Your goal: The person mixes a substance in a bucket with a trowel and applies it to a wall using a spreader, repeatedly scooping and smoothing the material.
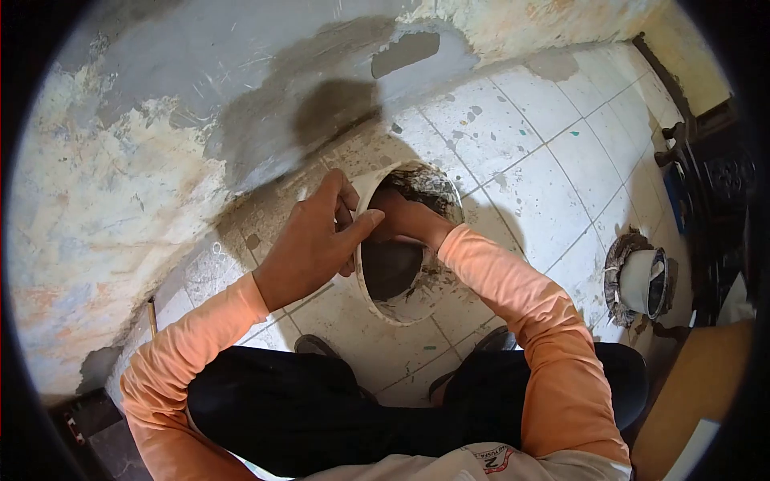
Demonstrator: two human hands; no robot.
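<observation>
A white plastic bucket (365, 276) is tilted on the tiled floor between my feet, its mouth turned toward me. Dried grey and brown residue coats its inner wall, and smooth grey wet material (391, 271), like mortar, lies inside. My left hand (313, 232) grips the bucket's left rim, thumb over the edge and fingers around the outside. Inside the mouth is my right hand (411, 220), reaching in from the right. Its fingers are in shadow and partly hidden, so what they hold, if anything, does not show.
Ahead and left rises a wall (160, 160) with patchy paint and grey plaster, one patch darker. Pale floor tiles (513, 200) carry scattered splatters. To the right stand a smaller crusted container (638, 280) and dark carved furniture (722, 176). A brown board (690, 401) is near my right knee.
</observation>
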